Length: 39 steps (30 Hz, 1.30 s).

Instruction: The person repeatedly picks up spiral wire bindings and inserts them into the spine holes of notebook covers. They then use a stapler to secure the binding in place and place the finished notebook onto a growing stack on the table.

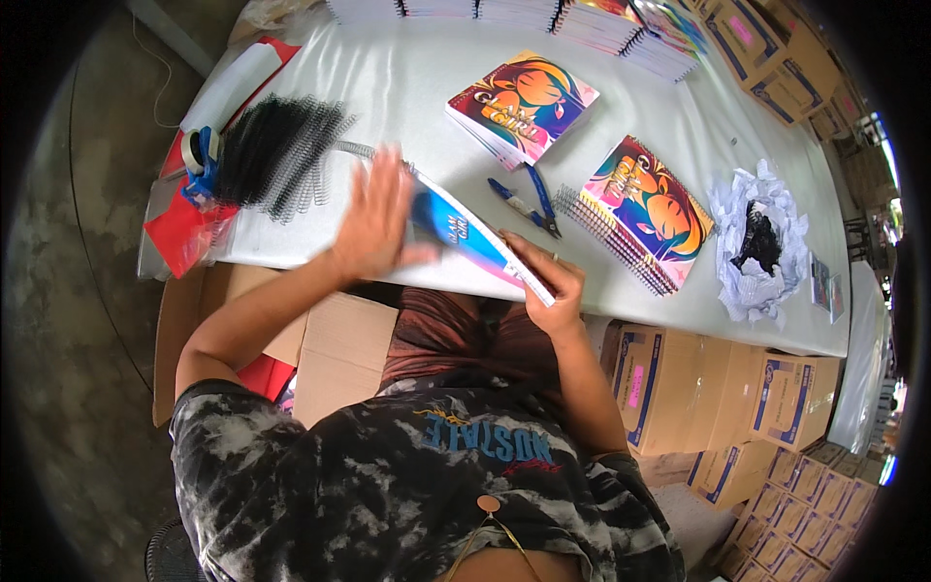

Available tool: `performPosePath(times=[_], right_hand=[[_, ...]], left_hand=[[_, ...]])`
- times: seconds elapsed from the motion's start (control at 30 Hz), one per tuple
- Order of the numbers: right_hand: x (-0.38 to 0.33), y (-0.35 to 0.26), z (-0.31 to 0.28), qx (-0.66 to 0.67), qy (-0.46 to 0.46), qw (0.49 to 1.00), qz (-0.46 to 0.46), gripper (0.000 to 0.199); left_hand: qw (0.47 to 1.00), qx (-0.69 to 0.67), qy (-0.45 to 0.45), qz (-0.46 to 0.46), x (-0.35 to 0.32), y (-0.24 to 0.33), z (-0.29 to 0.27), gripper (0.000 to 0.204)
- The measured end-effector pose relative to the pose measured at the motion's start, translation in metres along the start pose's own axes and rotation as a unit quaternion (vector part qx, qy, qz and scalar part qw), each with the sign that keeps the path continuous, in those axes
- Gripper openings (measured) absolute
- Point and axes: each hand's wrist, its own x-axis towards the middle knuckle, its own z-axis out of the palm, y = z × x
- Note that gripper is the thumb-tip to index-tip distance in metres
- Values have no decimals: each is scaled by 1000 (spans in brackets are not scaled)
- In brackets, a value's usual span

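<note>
My right hand grips the near end of a notebook with a blue and pink cover, held on edge above the table's front. From its far end sticks out a dark spiral coil. My left hand, smeared by motion, is open with its fingers spread flat beside the notebook's far end; whether it touches the coil I cannot tell. Blue-handled pliers lie just beyond my right hand. A stack of coil-bound notebooks with colourful covers lies to the right, and another notebook pile farther back.
A heap of black spiral coils lies at left, beside a blue tape dispenser and red sheets. Crumpled white paper holds black scraps at right. Bound books line the far edge. Cardboard boxes stand below.
</note>
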Motion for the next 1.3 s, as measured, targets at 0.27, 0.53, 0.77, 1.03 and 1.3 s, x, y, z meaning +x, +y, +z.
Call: performPosePath(times=[0.27,0.53,0.77,1.03,1.3], right_hand=[[-2,-7,18,-17,-23,997,-68,33],[-3,-7,14,-14,-55,993,-99,31],[-4,-7,9,8,-33,996,-81,32],[-1,-3,4,-22,-34,995,-96,31],[-4,-8,2,-41,1,993,-114,36]], left_hand=[[964,-99,213,-125,-7,-29,35,111],[971,-102,196,-88,-7,-7,28,112],[935,-9,355,10,49,-20,-40,105],[956,-74,251,130,21,23,0,100],[940,-34,311,133,13,37,28,92]])
